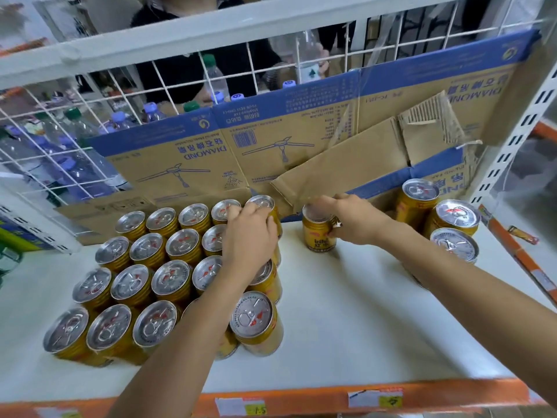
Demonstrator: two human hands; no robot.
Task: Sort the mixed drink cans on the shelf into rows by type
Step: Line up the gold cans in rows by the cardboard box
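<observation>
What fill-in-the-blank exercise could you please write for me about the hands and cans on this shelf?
The right hand grips a lone gold can standing ____ on the white shelf.
The left hand touches the block of cans at its far ____ corner.
The cardboard box behind them has a ____ printed band.
The shelf's front edge is ____.
Missing words: upright; right; blue; orange.

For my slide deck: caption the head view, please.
Left hand grips the back-row end can; right hand pinches a lone gold can on the white shelf.
</observation>
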